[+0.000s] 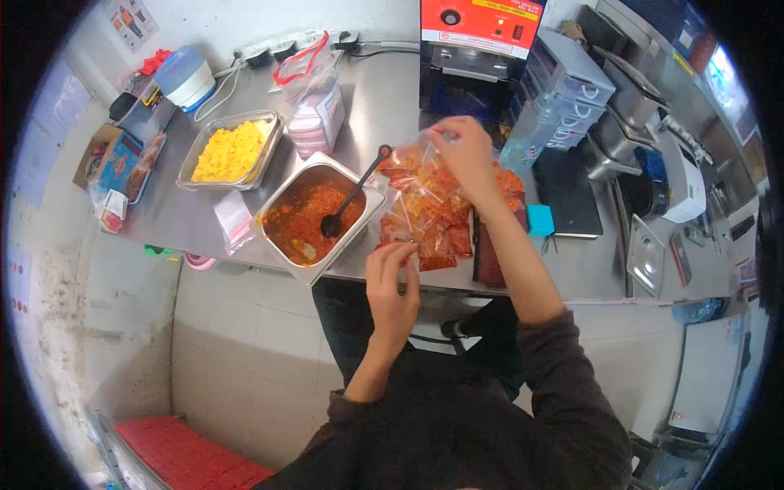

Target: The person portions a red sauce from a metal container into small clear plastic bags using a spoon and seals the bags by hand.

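Several small clear plastic bags of red-orange sauce (429, 229) lie in a pile on the steel table. At the pile's far side, my right hand (468, 159) pinches the clear top of one bag between thumb and fingers. My left hand (392, 288) is at the pile's near edge, its fingers curled; whether it grips a bag edge cannot be told. Left of the pile sits a steel food pan (309, 220) holding red-orange sauce with bits in it. A black plastic spoon (352, 199) rests in the sauce, its handle leaning on the pan's right rim.
Yellow chopped food fills a clear tub (229, 151) at the left. Empty zip bags (234, 222) lie near the pan, and a bag of packets (315, 116) stands behind it. Rightward are a cup sealing machine (481, 61), a black notebook (566, 193) and a turquoise block (540, 220).
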The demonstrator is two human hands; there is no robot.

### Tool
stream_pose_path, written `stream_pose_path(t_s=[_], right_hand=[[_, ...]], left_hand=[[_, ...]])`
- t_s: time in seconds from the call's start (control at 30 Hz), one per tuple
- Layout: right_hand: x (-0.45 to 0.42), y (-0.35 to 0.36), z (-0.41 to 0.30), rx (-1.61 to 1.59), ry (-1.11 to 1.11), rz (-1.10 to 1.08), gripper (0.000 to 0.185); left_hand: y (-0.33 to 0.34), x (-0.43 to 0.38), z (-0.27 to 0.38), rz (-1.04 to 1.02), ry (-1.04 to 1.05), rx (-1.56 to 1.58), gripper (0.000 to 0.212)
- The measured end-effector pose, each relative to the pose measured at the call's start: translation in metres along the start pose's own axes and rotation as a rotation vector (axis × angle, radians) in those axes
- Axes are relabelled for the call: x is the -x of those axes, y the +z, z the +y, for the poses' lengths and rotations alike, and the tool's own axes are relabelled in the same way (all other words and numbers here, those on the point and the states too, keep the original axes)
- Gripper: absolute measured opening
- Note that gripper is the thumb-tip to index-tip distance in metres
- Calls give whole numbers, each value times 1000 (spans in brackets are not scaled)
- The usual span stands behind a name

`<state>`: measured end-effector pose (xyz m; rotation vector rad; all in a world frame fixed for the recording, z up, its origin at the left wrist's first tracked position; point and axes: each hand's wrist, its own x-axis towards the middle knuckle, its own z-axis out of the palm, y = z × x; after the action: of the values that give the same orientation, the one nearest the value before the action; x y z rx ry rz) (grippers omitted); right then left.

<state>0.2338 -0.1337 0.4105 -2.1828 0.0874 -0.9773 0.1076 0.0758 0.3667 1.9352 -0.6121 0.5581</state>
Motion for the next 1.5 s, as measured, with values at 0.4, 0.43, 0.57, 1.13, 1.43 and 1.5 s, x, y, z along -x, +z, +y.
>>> stream_pose_path(t_s=[0.4,0.43,0.57,1.13,1.43,1.5], right_hand=[[84,-118,-93,-401,290,58,15],[87,-121,-95,-345,262,83,16],[102,-124,-109,-273,261,147,18],[146,-149,-102,-610,484,-51,17],[145,-119,-102,-455,217,395,26],[139,-128,-95,-478,143,300,26]], left_hand=[[42,-65,44,151,436,-26,28],[43,-64,46,151,437,4,28],[45,-56,56,95,239,173,28],[22,-34,75,-248,-24,566,18],[35,-19,98,107,163,274,22],[35,-19,92,-1,141,315,22]])
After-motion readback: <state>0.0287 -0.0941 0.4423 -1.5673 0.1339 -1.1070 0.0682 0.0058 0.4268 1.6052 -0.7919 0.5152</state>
